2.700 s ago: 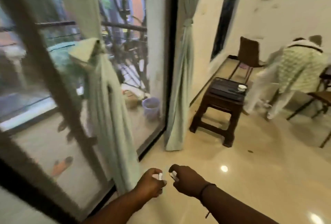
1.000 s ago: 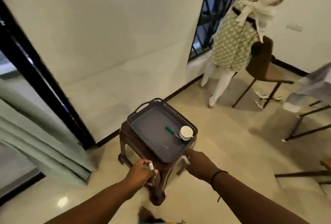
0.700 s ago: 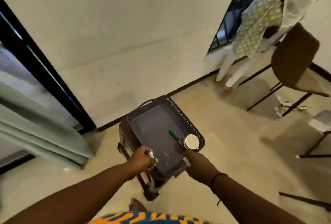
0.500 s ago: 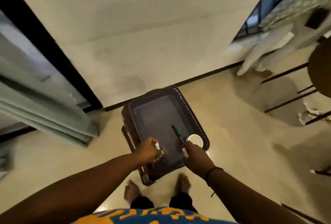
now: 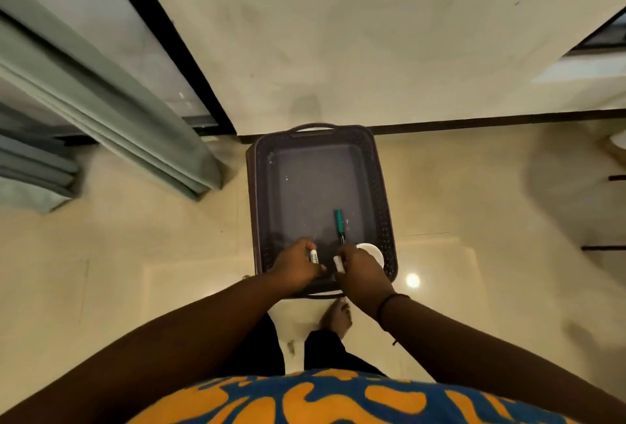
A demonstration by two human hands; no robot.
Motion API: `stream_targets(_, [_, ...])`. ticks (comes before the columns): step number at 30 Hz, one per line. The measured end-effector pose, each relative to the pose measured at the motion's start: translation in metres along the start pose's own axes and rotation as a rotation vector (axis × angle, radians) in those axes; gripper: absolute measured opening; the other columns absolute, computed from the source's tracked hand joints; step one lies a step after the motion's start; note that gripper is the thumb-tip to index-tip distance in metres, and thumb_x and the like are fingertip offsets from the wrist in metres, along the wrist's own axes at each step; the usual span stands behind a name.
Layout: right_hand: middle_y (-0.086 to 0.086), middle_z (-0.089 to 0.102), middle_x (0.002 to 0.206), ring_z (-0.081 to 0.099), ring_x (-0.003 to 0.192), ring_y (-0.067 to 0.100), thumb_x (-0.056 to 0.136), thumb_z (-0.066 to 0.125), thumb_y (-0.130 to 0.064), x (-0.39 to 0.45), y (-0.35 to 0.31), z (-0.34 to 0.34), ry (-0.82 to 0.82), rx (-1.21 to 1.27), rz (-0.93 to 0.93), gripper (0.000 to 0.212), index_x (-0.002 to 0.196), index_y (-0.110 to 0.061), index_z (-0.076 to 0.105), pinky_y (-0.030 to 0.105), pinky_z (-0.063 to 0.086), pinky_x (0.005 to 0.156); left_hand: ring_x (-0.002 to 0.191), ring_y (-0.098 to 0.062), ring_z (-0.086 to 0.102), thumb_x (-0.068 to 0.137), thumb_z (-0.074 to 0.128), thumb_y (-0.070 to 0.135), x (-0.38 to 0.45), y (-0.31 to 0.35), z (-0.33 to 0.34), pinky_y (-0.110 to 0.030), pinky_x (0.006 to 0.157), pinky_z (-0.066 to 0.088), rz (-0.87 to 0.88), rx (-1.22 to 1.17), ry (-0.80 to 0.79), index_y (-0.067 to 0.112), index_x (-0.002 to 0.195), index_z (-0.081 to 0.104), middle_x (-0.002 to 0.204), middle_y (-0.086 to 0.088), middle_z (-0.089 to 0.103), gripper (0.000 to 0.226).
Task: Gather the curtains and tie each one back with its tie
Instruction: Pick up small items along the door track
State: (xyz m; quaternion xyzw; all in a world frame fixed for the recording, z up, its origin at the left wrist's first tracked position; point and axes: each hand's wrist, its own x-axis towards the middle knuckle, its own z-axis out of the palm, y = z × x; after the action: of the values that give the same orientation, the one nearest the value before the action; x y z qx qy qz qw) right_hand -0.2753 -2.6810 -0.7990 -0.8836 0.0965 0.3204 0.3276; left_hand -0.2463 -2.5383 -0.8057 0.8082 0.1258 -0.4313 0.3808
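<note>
Looking straight down: my left hand [image 5: 298, 264] is closed around one small white object [image 5: 314, 257]; my right hand [image 5: 359, 269] grips a second [image 5: 338, 263]. One dark tray [image 5: 386, 220] holds one green pen [image 5: 339, 223] and one white cup [image 5: 371, 250]. One curtain [image 5: 111, 119] hangs upper left.

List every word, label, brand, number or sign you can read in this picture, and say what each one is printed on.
Nothing can be read here.
Small white object in the left hand: dark print on its label, too small and blurred to read.
Small white object in the right hand: no print can be made out.
Green pen in the dark tray: no print visible.
Round white lid: blank.
</note>
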Motion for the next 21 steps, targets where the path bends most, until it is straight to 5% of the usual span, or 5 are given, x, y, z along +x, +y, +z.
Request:
stream_targets(3, [0.007,0.063,0.106,0.06,0.099,0.025,0.089,0.057,-0.013,-0.001,0.004,0.0,-0.04,-0.006,-0.017,0.027,0.115,-0.016,0.05,0.037,0.049,0.09,0.114,-0.023,0.056,0.075,0.076,0.025,0.001,-0.003,0.005,-0.028,0.092,0.045,0.016,0.06,-0.073,0.018,0.133,0.045,0.127,-0.003,0.057,0.066])
stream_targets(12, [0.011,0.062,0.104,0.06,0.094,0.026,0.085,0.055,-0.012,-0.004,-0.01,-0.013,-0.022,-0.141,-0.114,0.028,0.113,-0.015,0.051,0.03,0.046,0.08,0.103,-0.023,0.058,0.081,0.069,0.026,-0.04,-0.015,-0.022,-0.03,0.081,0.049,-0.07,0.05,0.035,0.016,0.122,0.05,0.117,-0.007,0.06,0.046])
stream_targets(21, [0.015,0.058,0.121,0.057,0.11,0.031,0.088,0.051,-0.009,0.016,-0.094,0.006,-0.148,-0.412,-0.251,0.032,0.12,-0.01,0.047,0.033,0.045,0.09,0.101,-0.022,0.058,0.085,0.066,0.033,-0.114,-0.099,-0.088,-0.022,0.076,0.038,-0.077,0.05,0.173,0.014,0.121,0.051,0.115,-0.01,0.062,0.043])
